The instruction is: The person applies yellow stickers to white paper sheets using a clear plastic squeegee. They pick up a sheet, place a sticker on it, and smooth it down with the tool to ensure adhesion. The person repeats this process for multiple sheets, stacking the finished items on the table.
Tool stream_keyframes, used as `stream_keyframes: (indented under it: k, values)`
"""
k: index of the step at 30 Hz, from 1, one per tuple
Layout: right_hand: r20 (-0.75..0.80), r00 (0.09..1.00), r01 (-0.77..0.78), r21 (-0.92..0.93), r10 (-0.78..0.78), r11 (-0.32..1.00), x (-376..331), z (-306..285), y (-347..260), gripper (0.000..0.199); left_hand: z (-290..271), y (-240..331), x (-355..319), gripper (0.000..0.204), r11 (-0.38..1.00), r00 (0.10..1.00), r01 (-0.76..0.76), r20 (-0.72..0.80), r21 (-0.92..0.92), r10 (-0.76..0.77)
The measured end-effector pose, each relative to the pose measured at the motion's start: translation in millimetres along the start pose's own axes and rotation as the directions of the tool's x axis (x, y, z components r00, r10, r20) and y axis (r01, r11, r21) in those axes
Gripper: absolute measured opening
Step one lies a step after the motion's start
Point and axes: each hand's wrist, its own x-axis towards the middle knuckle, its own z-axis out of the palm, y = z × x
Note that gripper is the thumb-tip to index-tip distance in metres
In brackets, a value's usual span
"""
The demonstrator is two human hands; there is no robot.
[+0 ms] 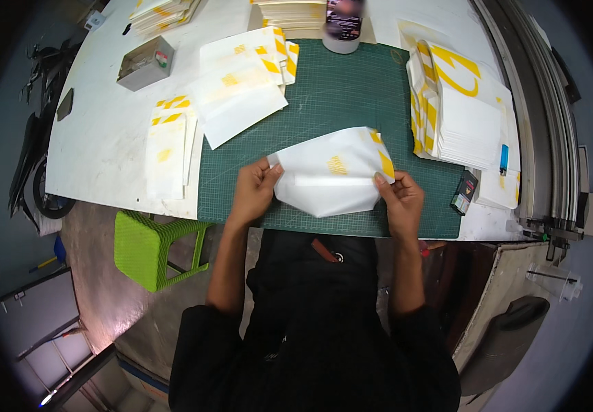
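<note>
Spanning both hands (pixel 255 189) (pixel 399 199): paper bag (pixel 331 175)

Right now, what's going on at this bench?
A person holds a white paper bag with yellow markings over the green cutting mat, the left hand pinching its left edge and the right hand its right edge. Flat bags lie to the left; a thick stack sits to the right.
</note>
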Motion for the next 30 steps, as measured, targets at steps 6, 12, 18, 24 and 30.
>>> stream_keyframes:
  k: [6, 12, 18, 24, 30]
  values:
    - [0.249, 0.967, -0.006, 0.194, -0.043, 0.981, -9.7, -22.0, -5.0, 0.018, 10.5, 14.1, 2.5, 0.027, 0.997, 0.997, -0.022, 0.066, -0.076, 0.027]
    - [0.484, 0.861, -0.354, 0.355, 0.154, 0.865, -12.4, -13.3, -6.0, 0.045, 11.4, 12.8, 10.7, 0.027, 0.995, 0.971, -0.019, 0.234, -0.097, 0.041]
    - [0.518, 0.847, -0.430, 0.533, 0.121, 0.729, -14.4, -1.7, -16.8, 0.044, 19.1, -0.8, 11.9, 0.037, 0.985, 0.974, -0.174, -0.148, -0.019, 0.169]
    - [0.388, 0.900, -0.383, 0.477, 0.202, 0.791, -3.8, 5.6, -2.4, 0.038, 19.7, 3.7, -20.0, 0.049, 0.984, 0.980, -0.155, -0.137, -0.089, 0.142]
    - [0.361, 0.912, -0.382, 0.582, 0.193, 0.718, 2.0, -2.4, 6.5, 0.037, 35.2, 17.3, -35.0, 0.051, 0.955, 0.971, -0.146, -0.223, -0.258, 0.088]
